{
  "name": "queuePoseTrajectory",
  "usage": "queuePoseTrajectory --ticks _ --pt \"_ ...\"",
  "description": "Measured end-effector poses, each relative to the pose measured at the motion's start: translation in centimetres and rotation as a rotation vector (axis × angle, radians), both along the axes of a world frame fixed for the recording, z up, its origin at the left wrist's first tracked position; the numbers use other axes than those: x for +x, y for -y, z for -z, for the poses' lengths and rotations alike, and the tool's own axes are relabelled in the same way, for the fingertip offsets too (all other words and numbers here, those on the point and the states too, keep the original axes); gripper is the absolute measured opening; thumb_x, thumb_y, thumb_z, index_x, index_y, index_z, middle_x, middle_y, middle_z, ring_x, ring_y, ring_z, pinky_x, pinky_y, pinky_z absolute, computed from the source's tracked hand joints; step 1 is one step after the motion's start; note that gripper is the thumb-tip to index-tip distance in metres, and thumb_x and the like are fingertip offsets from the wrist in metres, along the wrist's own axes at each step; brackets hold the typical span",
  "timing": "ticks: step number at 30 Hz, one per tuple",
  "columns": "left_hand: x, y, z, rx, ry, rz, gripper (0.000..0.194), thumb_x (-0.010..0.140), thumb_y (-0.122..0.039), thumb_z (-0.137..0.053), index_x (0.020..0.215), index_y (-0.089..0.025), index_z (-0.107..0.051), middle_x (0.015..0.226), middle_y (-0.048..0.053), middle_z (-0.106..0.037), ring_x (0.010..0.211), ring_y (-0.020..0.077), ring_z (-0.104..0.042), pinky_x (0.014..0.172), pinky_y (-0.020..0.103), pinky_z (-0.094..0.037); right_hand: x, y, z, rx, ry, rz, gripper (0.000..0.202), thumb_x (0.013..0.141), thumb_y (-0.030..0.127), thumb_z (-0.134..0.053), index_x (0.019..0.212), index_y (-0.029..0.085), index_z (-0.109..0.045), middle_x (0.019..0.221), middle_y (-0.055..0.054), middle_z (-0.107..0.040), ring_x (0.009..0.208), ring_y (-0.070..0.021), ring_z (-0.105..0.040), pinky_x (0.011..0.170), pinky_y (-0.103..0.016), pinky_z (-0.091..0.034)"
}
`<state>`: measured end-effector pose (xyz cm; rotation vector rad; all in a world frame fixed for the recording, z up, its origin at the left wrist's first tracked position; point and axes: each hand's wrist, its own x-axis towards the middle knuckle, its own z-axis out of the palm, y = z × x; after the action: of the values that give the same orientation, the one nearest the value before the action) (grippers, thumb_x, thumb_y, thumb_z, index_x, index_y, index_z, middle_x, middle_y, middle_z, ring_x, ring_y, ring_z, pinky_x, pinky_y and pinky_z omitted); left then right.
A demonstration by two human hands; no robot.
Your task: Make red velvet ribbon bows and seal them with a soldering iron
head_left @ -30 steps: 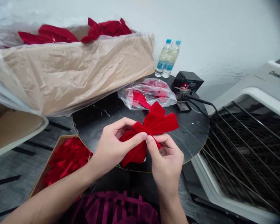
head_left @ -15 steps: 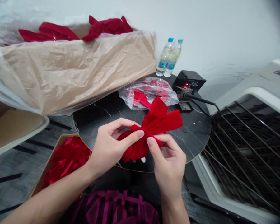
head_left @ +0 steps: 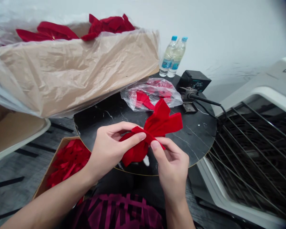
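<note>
Between my hands is a red velvet bow (head_left: 160,122), held above the front half of a round black table (head_left: 190,140). My left hand (head_left: 112,143) pinches the bow's middle band from the left, thumb on top. From the right, my right hand (head_left: 170,162) pinches the same band's other end between thumb and fingers. Two wide tails point away from me, and the loops below are partly covered by my left hand. Just beyond the bow lies a clear plastic bag (head_left: 131,95) with red fabric pieces on it or inside.
A plastic-lined carton (head_left: 85,70) of red bows stands at the back left. Two water bottles (head_left: 173,60), a black control box (head_left: 195,81) and a corded tool (head_left: 193,95) are at the back right. A wire-fronted heater (head_left: 219,187) is right; a box of red pieces (head_left: 69,162) sits lower left.
The bow has turned slightly in my hands, its right tail and lower loop shifting left. The red light on the control box no longer shows.
</note>
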<state>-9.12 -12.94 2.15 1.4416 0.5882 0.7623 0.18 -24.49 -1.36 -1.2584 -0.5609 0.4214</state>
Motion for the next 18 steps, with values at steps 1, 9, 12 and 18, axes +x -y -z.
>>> queuePoseTrajectory --ticks 1,9,12,18 --pt "-0.09 -0.02 0.1 0.016 0.004 0.009 0.023 0.071 -0.004 -0.084 0.084 -0.022 -0.082 0.09 -0.002 -0.08 0.085 0.0115 -0.073 0.081 0.014 -0.058 0.02 0.04 -0.04 -0.006 0.009 -0.003 0.004 0.089 0.025 -0.075 0.087 0.023 -0.076 0.079 0.003 -0.075 0.07 -0.0104 -0.071 0.066 -0.016 -0.058" --pt "-0.2 0.01 0.4 0.002 0.024 0.002 0.024 0.072 -0.004 -0.084 0.084 -0.025 -0.082 0.087 -0.004 -0.08 0.081 0.0094 -0.073 0.076 0.012 -0.058 -0.22 0.4 -0.65 -0.012 0.042 0.007 0.005 0.089 0.02 -0.075 0.087 0.024 -0.076 0.082 0.003 -0.076 0.076 -0.0098 -0.072 0.072 -0.014 -0.058" --pt "-0.29 0.03 0.6 -0.015 0.045 0.008 0.022 0.075 -0.007 -0.083 0.085 -0.026 -0.082 0.088 -0.004 -0.08 0.079 0.009 -0.072 0.076 0.013 -0.059 -0.18 0.47 -0.74 -0.011 0.029 0.0 0.005 0.087 0.02 -0.077 0.088 0.025 -0.077 0.082 0.003 -0.077 0.077 -0.0096 -0.073 0.071 -0.013 -0.058" --pt "-0.4 0.12 0.48 0.072 0.057 0.01 0.014 0.077 -0.013 -0.084 0.083 -0.025 -0.082 0.088 -0.003 -0.08 0.082 0.0093 -0.074 0.077 0.013 -0.059 0.19 0.66 -0.37 0.018 -0.063 -0.063 0.007 0.084 0.021 -0.081 0.087 0.026 -0.079 0.083 0.003 -0.078 0.077 -0.0091 -0.074 0.074 -0.012 -0.059"
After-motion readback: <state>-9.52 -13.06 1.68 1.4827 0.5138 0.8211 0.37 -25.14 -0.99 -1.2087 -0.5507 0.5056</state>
